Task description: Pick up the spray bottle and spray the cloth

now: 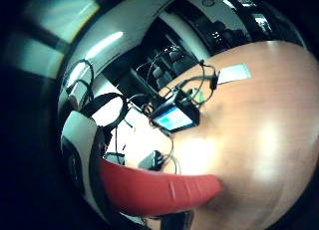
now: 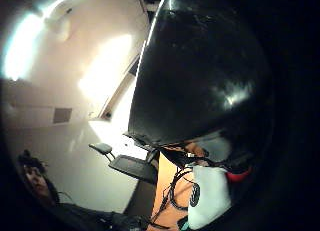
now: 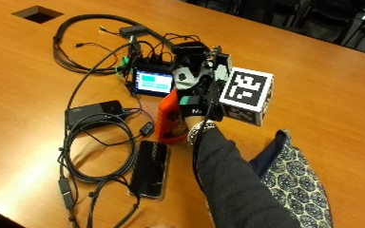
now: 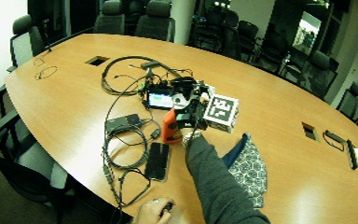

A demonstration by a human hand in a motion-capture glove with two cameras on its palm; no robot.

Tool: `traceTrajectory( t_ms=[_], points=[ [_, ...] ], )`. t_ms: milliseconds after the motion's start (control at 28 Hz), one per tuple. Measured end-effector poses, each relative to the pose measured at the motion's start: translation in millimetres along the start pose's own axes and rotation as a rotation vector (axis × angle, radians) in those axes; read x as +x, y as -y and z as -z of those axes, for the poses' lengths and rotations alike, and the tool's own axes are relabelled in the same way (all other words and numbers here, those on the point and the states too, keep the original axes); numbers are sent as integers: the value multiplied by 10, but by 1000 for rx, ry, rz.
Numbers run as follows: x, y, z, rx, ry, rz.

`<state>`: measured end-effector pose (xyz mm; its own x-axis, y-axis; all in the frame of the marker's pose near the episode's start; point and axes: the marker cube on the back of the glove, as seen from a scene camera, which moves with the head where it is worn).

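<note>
An orange spray bottle [image 3: 170, 119] stands upright on the wooden table [image 3: 334, 85], just left of my forearm. My gloved right hand [image 3: 195, 102] is at the bottle's upper part, its fingers curled round the neck and sprayer. The bottle's lower body shows below the hand. A red-orange part of the bottle [image 1: 159, 190] lies close across the little finger side palm view. A dark shape fills most of the thumb side palm view. The patterned blue and white cloth [image 3: 296, 180] lies flat on the table to the right of my sleeve; it appears as cloth [image 4: 248, 168] in the wide view.
A small device with a lit screen [image 3: 154, 81] sits just behind the bottle among tangled black cables [image 3: 81, 42]. A black box [image 3: 94, 112] and a phone [image 3: 149, 167] lie to the left. A bare hand [image 4: 154, 212] rests at the table's near edge. Chairs ring the table.
</note>
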<state>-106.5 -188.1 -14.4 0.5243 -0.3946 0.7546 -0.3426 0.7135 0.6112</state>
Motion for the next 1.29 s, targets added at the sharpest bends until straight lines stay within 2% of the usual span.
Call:
traceTrajectory(
  t_ms=[500,643,964,1285],
  points=[
    [359,-236,-204,-30,-42,-65],
    [422,-346,-233,-119,-115,-72],
    [415,-371,-346,-375,-272,53],
    [254,-629,5,-703,-525,180]
  ],
)
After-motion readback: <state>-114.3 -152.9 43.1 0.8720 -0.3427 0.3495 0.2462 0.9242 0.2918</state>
